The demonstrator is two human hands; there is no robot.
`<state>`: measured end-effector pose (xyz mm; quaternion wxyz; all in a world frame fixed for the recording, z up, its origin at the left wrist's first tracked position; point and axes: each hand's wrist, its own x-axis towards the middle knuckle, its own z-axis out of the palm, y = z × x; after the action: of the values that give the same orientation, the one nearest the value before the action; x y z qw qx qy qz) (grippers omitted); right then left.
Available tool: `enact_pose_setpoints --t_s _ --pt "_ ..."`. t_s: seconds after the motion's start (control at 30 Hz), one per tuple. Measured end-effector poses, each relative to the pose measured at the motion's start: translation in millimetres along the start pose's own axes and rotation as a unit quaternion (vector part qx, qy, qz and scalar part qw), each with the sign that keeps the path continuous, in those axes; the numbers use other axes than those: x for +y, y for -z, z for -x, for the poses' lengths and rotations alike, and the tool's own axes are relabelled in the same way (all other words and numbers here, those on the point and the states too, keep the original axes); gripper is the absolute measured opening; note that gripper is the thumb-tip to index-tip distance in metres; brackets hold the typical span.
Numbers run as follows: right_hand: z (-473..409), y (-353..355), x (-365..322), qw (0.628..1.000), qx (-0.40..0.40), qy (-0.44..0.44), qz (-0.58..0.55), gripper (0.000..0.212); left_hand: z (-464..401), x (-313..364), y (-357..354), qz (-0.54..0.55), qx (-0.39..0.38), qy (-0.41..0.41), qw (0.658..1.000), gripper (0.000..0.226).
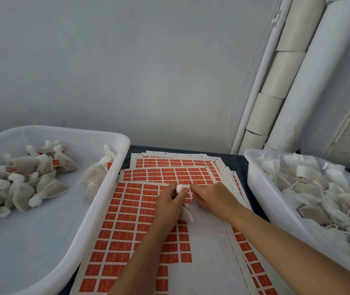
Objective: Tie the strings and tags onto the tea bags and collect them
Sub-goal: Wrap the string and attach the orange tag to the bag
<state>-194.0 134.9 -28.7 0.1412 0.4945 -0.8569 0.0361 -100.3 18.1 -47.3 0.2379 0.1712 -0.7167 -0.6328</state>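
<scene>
No legible text noted: the orange tags (127,218) on the sheets (208,252) bear yellow marks too blurred to read.

Both hands (left (170,201), right (210,196)) pinching tea bag (181,188), over tag sheets (127,220)

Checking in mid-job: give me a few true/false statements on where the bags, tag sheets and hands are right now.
1. Both hands meet over the orange tag sheets. True.
2. The left bin holds tied tea bags with orange tags. True.
3. The right bin is stacked with tag sheets. False: it holds loose white bags with strings.
4. The hands hold nothing. False: the left hand grips a small white tea bag, with the right hand's fingers at it.
5. The top sheet has every tag in place. False: a large blank patch shows tags gone.
</scene>
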Motion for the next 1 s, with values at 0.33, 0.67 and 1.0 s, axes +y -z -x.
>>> enact_pose_setpoints --t_s 0.33,0.67,1.0 --pt "-5 -14 -21 0.929 0.072 -0.239 -0.275 0.010 -3 -1 1 -0.007 0.028 -0.003 1.000 0.016" --pt "6 -9 -36 0.742 0.273 -0.374 -0.485 0.019 -1 2 3 0.008 0.027 0.003 1.000 0.012" --pt "19 3 -40 0.595 0.337 -0.352 -0.639 0.007 -2 6 10 0.103 0.009 0.022 0.994 0.009"
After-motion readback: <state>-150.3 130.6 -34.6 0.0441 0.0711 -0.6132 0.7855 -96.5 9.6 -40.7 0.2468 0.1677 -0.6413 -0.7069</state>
